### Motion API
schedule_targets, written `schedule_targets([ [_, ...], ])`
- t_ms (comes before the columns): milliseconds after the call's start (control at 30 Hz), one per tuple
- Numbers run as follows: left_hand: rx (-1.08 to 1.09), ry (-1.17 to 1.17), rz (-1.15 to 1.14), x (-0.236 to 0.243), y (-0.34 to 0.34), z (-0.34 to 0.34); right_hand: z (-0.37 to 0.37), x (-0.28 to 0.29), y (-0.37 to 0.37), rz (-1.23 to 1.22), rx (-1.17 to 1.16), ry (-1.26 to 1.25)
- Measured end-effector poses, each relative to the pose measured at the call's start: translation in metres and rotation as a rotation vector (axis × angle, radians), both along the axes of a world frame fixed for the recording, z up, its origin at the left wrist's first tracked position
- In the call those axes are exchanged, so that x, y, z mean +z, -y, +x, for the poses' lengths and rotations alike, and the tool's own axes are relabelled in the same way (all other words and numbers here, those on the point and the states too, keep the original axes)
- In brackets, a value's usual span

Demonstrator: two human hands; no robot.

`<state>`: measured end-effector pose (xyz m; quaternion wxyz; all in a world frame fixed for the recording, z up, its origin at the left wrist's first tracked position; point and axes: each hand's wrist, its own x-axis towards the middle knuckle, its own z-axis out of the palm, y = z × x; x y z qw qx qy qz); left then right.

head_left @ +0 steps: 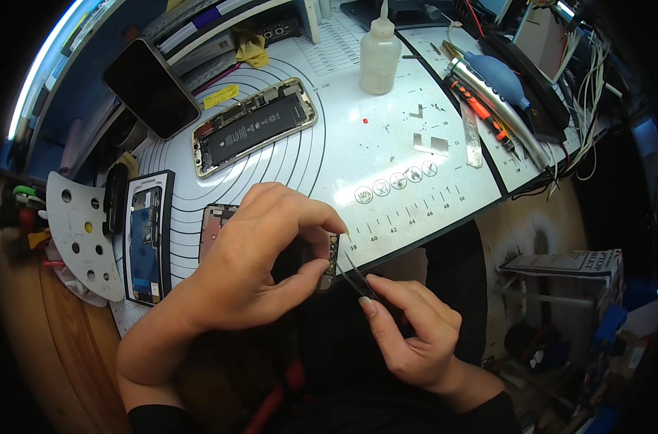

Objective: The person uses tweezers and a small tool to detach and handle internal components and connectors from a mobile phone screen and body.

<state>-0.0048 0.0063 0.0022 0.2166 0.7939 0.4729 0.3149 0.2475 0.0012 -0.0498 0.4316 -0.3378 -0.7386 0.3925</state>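
My left hand (267,253) grips a small phone assembly (329,278) with a strip of tiny components, held upright near the mat's front edge; its lower part is hidden by my fingers. My right hand (412,336) holds black tweezers (354,271), their tips pointing up beside that assembly; whether they touch it I cannot tell. A pinkish phone part (213,231) lies partly hidden behind my left hand. Further back lies an opened phone (253,126) with its black battery showing. At the left is a phone screen piece (144,239) in a black-edged tray.
A dark phone (148,87) leans at the back left, near a white holed plate (79,224). The mat (387,217) also holds a dropper bottle (380,58), small metal shields (430,143), an orange screwdriver (481,116) and a blue blower (495,79). Cluttered shelving fills the lower right.
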Motion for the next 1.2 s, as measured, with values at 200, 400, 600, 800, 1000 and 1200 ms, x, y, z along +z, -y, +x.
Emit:
schedule_targets([
  [200,-0.004,-0.001,-0.005,0.000,0.000,0.000,0.000,0.001,0.000,-0.005,0.003,-0.001],
  [400,0.000,0.003,-0.003,0.000,0.001,0.000,-0.002,0.001,0.000,-0.001,-0.008,0.003],
  [600,0.003,0.004,-0.014,0.001,0.001,0.001,-0.003,-0.002,0.001,-0.003,-0.013,-0.002],
  [800,0.001,-0.009,-0.009,0.002,0.000,0.000,-0.006,-0.013,0.001,0.050,-0.007,-0.043],
  [1000,0.004,-0.006,-0.014,0.002,0.001,0.000,-0.008,-0.020,-0.001,0.102,-0.016,-0.060],
  [1200,0.013,0.028,-0.019,0.004,0.001,0.001,-0.007,-0.020,0.000,0.101,-0.011,-0.067],
])
